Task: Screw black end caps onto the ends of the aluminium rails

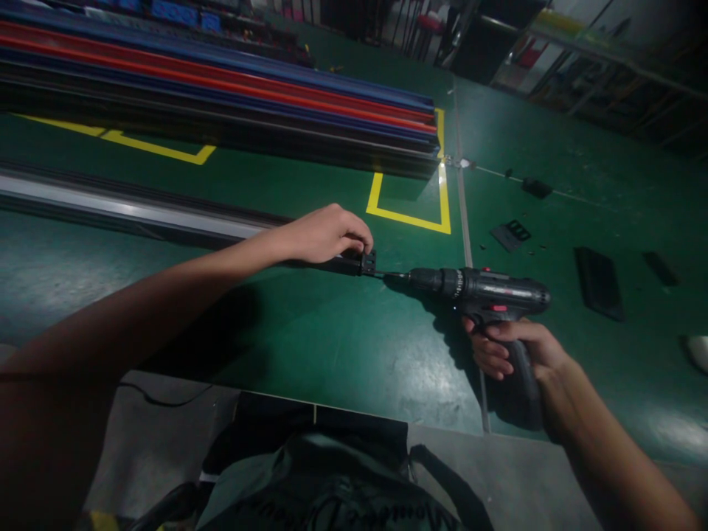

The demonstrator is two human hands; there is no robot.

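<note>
My right hand (509,350) is wrapped round the grip of a black cordless drill (487,291), whose long thin bit points left. The bit's tip reaches a small black end piece (369,262) at the right end of a long black and silver metal profile (182,214); whether it sits in a screw I cannot tell. My left hand (335,236) lies over that end of the profile, its fingers curled down and pinching at the end piece. The palm side of this hand is hidden.
Behind lies a stack of long red, blue and black profiles (276,96). Yellow tape (409,219) marks the green table (354,346). To the right are a dark flat box (598,284), a small plate with slots (512,234) and a thin cable (492,172).
</note>
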